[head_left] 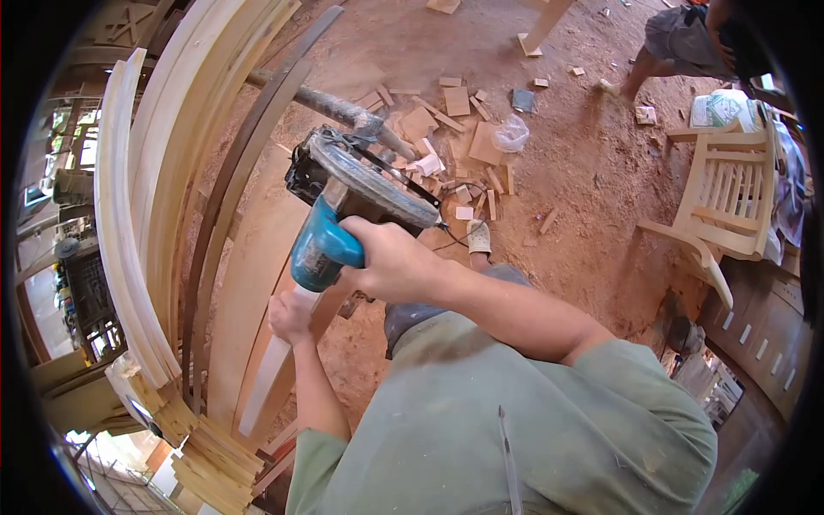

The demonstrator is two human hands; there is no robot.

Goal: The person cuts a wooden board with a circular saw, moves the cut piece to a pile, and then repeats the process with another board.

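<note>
My right hand (pixel 390 256) is wrapped round the teal handle of a circular saw (pixel 322 249). The saw's round, dusty blade guard (pixel 369 176) points away from me, and its blade edge is hidden. Lower and to the left, my left hand (pixel 292 318) is closed on a pale wooden strip (pixel 264 386), close beneath the saw's teal housing. That strip runs down toward the lower left, beside a wide wooden board (pixel 245 322). Where its far end meets the saw cannot be seen.
Long curved wooden pieces (pixel 163 172) stand stacked at left. Wood offcuts (pixel 455 101) litter the dusty floor ahead, with a metal pipe (pixel 335 107) nearer the saw. A slatted wooden chair (pixel 730 184) is at right. Another person's leg (pixel 639 73) shows at upper right.
</note>
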